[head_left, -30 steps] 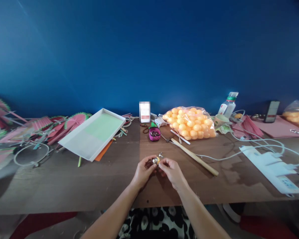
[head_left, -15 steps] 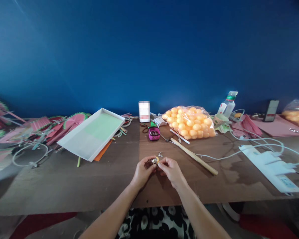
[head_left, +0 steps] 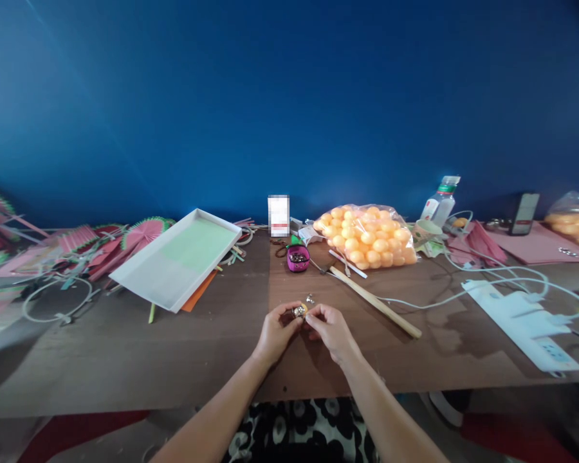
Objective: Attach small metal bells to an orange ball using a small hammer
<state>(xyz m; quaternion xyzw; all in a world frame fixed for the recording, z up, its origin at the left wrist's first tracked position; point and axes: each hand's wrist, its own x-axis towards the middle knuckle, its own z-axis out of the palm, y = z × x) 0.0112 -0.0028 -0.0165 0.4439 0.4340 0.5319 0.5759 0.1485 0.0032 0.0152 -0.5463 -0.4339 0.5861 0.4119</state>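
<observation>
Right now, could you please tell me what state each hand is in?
Left hand: closed, holding a small silver-and-yellow piece.
Right hand: closed at that piece's right edge; whether it grips anything cannot be told.

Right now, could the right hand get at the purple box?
Probably yes: the purple box stands open ahead of the right hand, with only loose silver bits between. It may first have to leave the shiny piece.
</observation>
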